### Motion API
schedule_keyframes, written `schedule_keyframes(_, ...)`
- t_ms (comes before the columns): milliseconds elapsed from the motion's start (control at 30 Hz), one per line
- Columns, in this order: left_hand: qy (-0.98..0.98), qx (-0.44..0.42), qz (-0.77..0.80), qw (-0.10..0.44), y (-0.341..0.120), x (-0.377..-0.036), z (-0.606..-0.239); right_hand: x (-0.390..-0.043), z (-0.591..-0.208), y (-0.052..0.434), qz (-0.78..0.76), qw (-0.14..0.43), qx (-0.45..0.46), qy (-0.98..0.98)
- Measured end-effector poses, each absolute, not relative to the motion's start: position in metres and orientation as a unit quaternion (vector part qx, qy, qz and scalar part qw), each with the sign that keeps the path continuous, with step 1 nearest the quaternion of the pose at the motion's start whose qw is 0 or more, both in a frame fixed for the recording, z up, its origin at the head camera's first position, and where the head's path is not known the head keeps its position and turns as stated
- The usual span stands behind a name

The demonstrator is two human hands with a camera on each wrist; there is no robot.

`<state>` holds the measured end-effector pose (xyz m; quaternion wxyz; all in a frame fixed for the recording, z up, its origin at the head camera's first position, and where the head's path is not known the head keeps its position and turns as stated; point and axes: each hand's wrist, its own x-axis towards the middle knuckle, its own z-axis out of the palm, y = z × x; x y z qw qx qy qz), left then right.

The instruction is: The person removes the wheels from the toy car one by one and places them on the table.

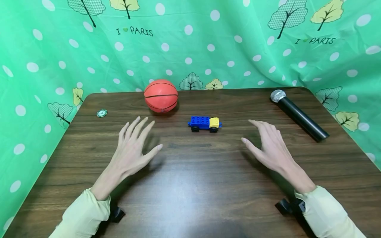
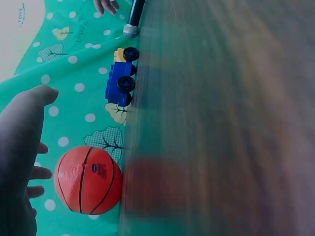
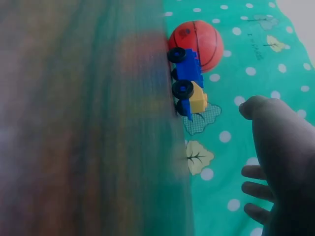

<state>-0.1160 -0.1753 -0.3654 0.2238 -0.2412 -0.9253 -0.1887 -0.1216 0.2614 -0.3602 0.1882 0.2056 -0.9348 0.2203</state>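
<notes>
In the middle of the head view a blue and yellow toy car (image 1: 204,123) stands on its wheels on the dark wooden table (image 1: 190,185), between the two hands and a little above them in the frame. The left hand (image 1: 134,148) sits at lower left with its fingers spread wide and straight, holding nothing; the right hand (image 1: 269,145) at lower right is just as wide and also holds nothing. Both are near the car but apart from it. An orange ball (image 1: 161,95) rests just up and left of the car, close to the left fingertips, so a careless sweep of that hand could knock it and send it rolling toward the table's far edge; the car, on free wheels, could likewise roll off if nudged from one side only. A black microphone (image 1: 299,114) lies at upper right and a small green chip (image 1: 102,113) at far left, well apart from the hands. The head view alone shows the chip and both hands together; the wrist views show the car side-on, its black wheels plain, with the ball behind it in the right wrist view, but their table surface is badly blurred.
</notes>
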Motion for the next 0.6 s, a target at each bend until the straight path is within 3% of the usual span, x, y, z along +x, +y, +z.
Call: schedule_keyframes(600, -0.907, -0.274, -0.228, 0.225, -0.142, -0.142, -0.363, -0.142, -0.359, 0.241, 0.254, 0.137, 0.2, -0.936)
